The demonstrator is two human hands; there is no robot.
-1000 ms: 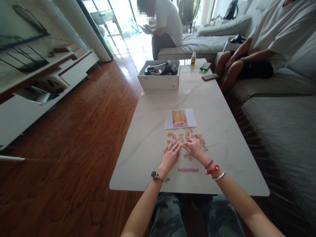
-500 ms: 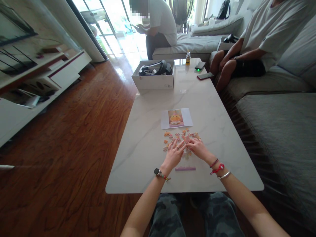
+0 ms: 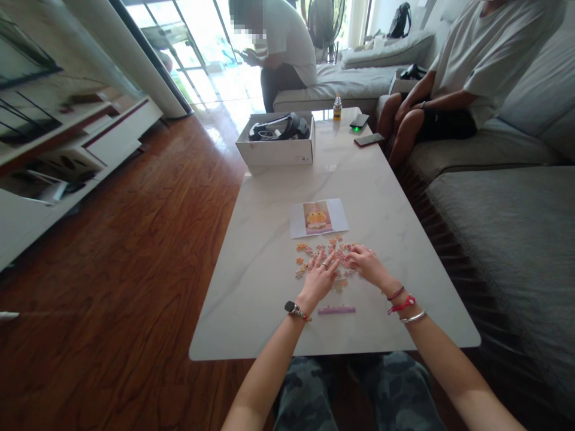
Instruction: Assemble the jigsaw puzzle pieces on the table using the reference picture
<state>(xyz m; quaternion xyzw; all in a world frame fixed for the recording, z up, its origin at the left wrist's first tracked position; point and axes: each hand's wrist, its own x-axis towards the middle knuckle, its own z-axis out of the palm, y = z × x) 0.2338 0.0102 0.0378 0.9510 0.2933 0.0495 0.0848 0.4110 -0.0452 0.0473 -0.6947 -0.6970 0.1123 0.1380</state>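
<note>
Loose jigsaw pieces (image 3: 300, 261) in orange, pink and cream lie in a scattered heap on the marble-patterned table. My left hand (image 3: 320, 278) rests palm down over the heap's near side, fingers spread and touching pieces. At the right side of the heap is my right hand (image 3: 367, 266), its fingers bent and drawn together at the pieces; whatever they hold is hidden. Nearer to me lies a straight purple strip (image 3: 336, 310) with small knobs along its far edge. Beyond the heap, a paper sheet (image 3: 339, 216) bears a printed picture of a yellow figure.
A white box (image 3: 275, 153) holding a black headset (image 3: 287, 127) stands at the table's far left. Two phone-like devices (image 3: 369, 139) and a small bottle (image 3: 337, 109) are at the far right. One person sits on the right sofa, another at the back.
My right hand has moved a little to the right, away from my left hand. My left hand stays spread over the pieces. The whole view has shifted slightly.
</note>
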